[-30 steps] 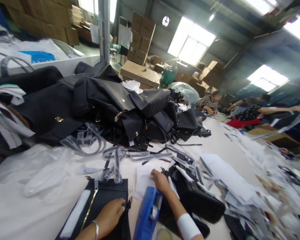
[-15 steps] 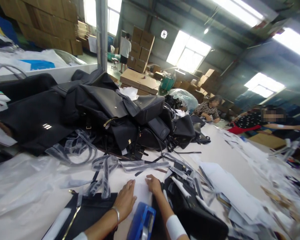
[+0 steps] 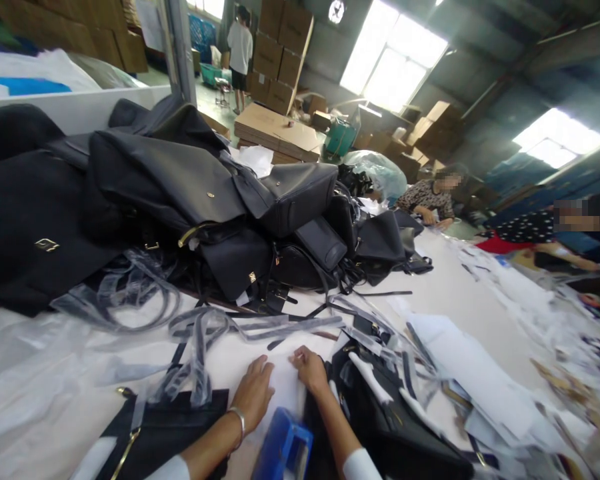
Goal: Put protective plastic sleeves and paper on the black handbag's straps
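A white paper sheet (image 3: 286, 381) lies between my two hands, slightly bluer than the tabletop. My left hand (image 3: 253, 395), with a bracelet at the wrist, has bent fingers closed at the sheet's left edge. On the opposite edge, the curled fingers of my right hand (image 3: 310, 370) pinch the sheet; the exact contact is partly hidden. Just below the sheet stands a blue tape dispenser (image 3: 285, 443), cut off by the frame bottom. A black bag (image 3: 165, 427) with a gold zip lies left of my left forearm. Another black bag (image 3: 380, 407), with white-wrapped handles, sits beside my right forearm.
A large heap of black bags (image 3: 170, 173) spans the table's far side. Plastic-wrapped straps (image 3: 200, 333) lie before it. White sheets (image 3: 460, 353) are spread at right. Two people sit at the far right; another person (image 3: 240, 57) stands near stacked cartons (image 3: 280, 53).
The view has tilted down and shifted, so the bag heap and background sit higher. Both hands stay by the white sheet with almost the same pose.
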Demonstrator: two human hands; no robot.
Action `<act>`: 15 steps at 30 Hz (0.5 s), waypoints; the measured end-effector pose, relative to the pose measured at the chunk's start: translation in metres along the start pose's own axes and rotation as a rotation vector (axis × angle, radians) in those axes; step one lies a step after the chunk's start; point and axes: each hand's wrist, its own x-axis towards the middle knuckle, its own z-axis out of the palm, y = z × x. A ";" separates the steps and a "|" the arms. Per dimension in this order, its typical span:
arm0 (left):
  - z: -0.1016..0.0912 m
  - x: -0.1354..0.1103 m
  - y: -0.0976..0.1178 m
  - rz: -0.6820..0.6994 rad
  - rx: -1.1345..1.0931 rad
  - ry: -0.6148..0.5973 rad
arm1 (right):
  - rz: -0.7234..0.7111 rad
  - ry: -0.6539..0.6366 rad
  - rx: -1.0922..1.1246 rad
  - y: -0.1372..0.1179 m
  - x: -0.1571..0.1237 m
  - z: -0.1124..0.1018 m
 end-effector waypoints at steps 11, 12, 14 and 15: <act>-0.004 0.011 0.009 0.060 -0.003 -0.015 | 0.142 0.326 0.148 0.010 0.003 0.005; -0.004 0.011 0.009 0.058 0.004 -0.014 | 0.133 0.315 0.158 0.010 0.002 0.005; -0.004 0.011 0.010 0.051 0.015 -0.009 | 0.099 0.278 0.174 0.011 -0.001 0.003; -0.004 0.010 0.010 0.047 0.018 -0.005 | 0.078 0.258 0.180 0.012 -0.003 0.001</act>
